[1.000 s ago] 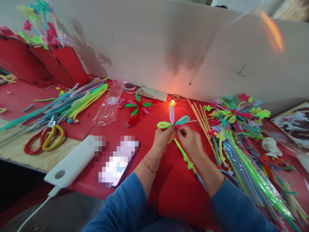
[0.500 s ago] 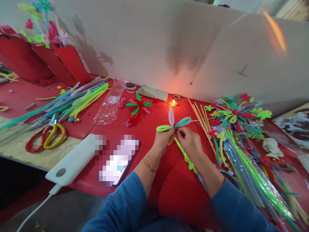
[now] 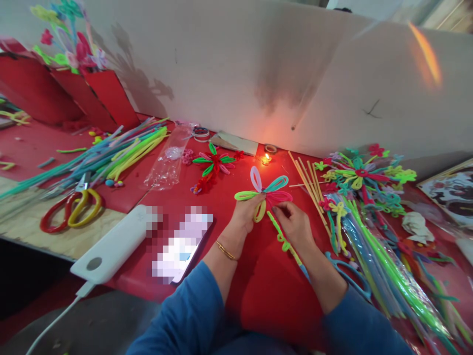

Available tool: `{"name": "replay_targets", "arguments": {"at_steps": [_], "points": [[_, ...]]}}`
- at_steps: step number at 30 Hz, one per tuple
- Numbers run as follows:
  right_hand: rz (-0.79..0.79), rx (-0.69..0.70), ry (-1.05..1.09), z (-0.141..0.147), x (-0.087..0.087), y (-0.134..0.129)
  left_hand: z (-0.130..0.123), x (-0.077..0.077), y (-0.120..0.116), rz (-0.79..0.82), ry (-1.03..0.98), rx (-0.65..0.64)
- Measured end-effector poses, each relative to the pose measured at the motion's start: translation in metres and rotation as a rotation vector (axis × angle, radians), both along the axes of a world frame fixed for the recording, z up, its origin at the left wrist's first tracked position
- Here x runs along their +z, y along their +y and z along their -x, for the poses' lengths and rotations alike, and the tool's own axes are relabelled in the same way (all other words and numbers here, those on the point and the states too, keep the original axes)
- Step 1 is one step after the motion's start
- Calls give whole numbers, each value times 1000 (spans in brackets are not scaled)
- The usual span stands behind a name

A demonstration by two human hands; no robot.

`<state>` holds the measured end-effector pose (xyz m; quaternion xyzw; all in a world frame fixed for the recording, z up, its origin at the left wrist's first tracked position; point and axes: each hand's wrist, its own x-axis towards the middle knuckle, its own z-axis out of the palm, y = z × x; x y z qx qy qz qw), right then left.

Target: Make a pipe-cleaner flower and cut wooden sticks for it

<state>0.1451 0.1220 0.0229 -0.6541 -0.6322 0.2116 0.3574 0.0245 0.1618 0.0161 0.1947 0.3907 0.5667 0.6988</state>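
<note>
A pipe-cleaner flower [image 3: 276, 183] with looped petals in lilac, teal, hot pink, yellow and lime is held up over the red table. My left hand [image 3: 244, 212] pinches it near its centre, by the lime petal. At the hot pink petal, my right hand [image 3: 295, 224] has its fingers closed against the lower edge; the exact grip is partly hidden. Below the right fingers lies a green twisted pipe-cleaner stem [image 3: 283, 239] with small loops. Just beyond the flower a small flame [image 3: 266, 158] burns near the wall.
Red-and-yellow-handled scissors [image 3: 70, 209], a white power bank [image 3: 111, 246] and a phone [image 3: 185, 251] lie to the left. Bamboo sticks [image 3: 306, 180], blue-handled scissors [image 3: 349, 276] and bagged pipe cleaners [image 3: 388, 256] are on the right. A red-and-green flower [image 3: 214, 161] lies behind.
My right hand has moved slightly down and right from the flower's centre, and the hot pink and yellow petals now show. The flower has turned to face me more.
</note>
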Motion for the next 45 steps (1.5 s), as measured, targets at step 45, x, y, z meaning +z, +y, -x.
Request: {"name": "replay_targets", "arguments": {"at_steps": [45], "points": [[223, 142, 554, -48, 23, -10, 13, 5, -1, -59, 79, -264]]}}
